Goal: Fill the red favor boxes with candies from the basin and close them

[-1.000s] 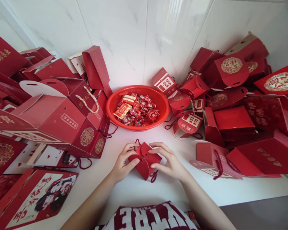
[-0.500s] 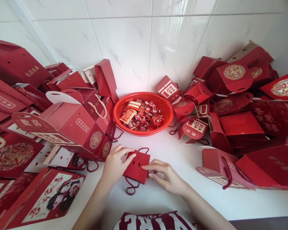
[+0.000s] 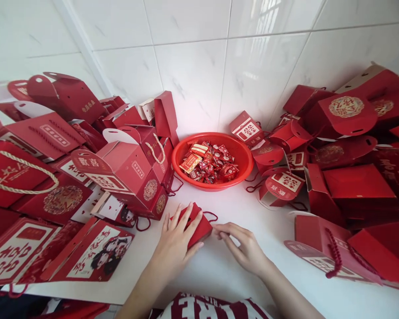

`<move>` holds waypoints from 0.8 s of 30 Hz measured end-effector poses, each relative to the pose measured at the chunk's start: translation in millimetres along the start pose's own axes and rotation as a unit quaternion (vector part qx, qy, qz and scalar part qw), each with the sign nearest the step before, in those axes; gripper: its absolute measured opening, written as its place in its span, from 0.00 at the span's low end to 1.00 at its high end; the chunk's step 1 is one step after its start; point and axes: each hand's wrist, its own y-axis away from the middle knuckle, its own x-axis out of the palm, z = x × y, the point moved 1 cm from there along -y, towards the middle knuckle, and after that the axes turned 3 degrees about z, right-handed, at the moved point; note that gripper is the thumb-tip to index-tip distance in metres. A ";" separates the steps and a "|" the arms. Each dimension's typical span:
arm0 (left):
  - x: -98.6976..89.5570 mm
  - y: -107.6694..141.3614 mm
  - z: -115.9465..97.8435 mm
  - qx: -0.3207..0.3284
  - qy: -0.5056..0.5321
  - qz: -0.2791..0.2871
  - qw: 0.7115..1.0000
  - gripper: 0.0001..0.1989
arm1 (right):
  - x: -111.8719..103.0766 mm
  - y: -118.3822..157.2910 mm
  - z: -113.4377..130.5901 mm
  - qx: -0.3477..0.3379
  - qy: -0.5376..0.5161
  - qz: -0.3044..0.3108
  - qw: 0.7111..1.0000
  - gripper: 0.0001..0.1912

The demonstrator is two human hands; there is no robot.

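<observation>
A small red gift box (image 3: 201,230) lies on the white table in front of me, with a loop of dark red cord (image 3: 213,214) at its far right side. My left hand (image 3: 177,237) grips the box from above, its fingers spread over the top and its thumb along the near side. At the box's right corner, my right hand (image 3: 244,248) has thumb and fingers pinched together; whatever is between the tips is too small to make out. The left fingers hide much of the box's top.
Behind the box stands a red plastic basket (image 3: 216,188) with wrapped sweets (image 3: 208,166) in it. Piles of red gift boxes flank the table, such as a stacked box (image 3: 119,161) at left and a corded box (image 3: 315,235) at right. A tiled wall (image 3: 189,84) closes the back.
The box has turned: its face with two holes no longer shows. My left hand has shifted from its edge to lie over it. The view has moved left, showing more boxes there.
</observation>
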 end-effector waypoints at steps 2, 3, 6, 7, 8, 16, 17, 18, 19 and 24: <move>-5.0 1.8 1.9 -0.003 0.010 -0.002 1.000 0.33 | -7.8 0.9 -2.7 0.021 0.027 -0.019 0.999 0.15; -7.8 3.2 3.0 0.000 0.017 -0.004 1.000 0.32 | -11.0 1.3 -3.7 0.030 0.042 -0.022 0.998 0.15; -15.4 9.5 6.2 0.015 0.029 -0.017 0.999 0.29 | -16.0 1.9 -5.2 0.042 0.073 -0.026 0.996 0.14; -17.0 12.1 6.9 0.023 0.028 -0.018 0.999 0.28 | -16.1 2.0 -5.3 0.040 0.079 -0.027 0.996 0.14; -17.9 14.8 7.2 0.033 0.024 -0.014 0.999 0.29 | -15.5 2.0 -5.3 0.037 0.084 -0.025 0.995 0.14; -10.5 24.9 11.0 0.101 0.057 -0.004 0.993 0.31 | -8.4 1.6 -5.4 0.015 0.122 0.014 0.992 0.15; -11.9 24.4 12.3 0.116 0.080 -0.012 0.990 0.30 | -8.7 1.6 -5.9 0.014 0.123 0.015 0.992 0.15; -15.3 23.9 13.5 0.132 0.107 -0.023 0.985 0.30 | -9.2 1.6 -6.7 0.014 0.125 0.015 0.992 0.15; -20.9 23.8 14.5 0.147 0.136 -0.039 0.979 0.29 | -9.9 1.8 -7.5 0.015 0.126 0.012 0.992 0.15; -80.1 33.9 20.8 0.170 0.244 -0.187 0.936 0.25 | -13.4 3.6 -10.4 0.018 0.139 0.005 0.990 0.15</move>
